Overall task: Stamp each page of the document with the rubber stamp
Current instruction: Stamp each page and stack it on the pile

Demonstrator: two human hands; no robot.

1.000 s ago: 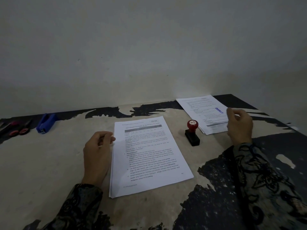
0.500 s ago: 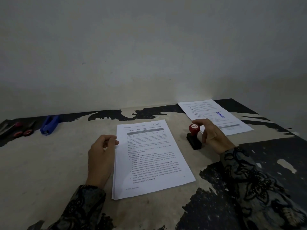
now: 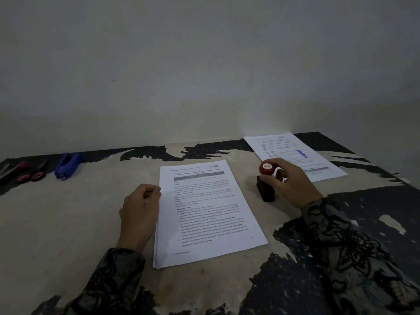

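Observation:
A stack of printed pages [image 3: 204, 212] lies in the middle of the worn table [image 3: 68, 223]. My left hand [image 3: 139, 214] rests at the stack's left edge, fingers loosely curled, fingertips touching the paper's edge. Right of the stack stands the rubber stamp [image 3: 266, 178], a red knob on a black base, upright on the table. My right hand [image 3: 288, 183] grips the knob with thumb and fingers. A separate page [image 3: 293, 153] bearing a blue stamp mark lies at the far right.
A blue stapler [image 3: 67, 165] and red-handled scissors [image 3: 31, 175] lie at the far left of the table. A plain wall rises directly behind the table. The table's right part is dark with peeled patches.
My right hand left the stamped page at the far right, moved left to the stamp and closed round its red knob. My left hand stayed at the stack's edge.

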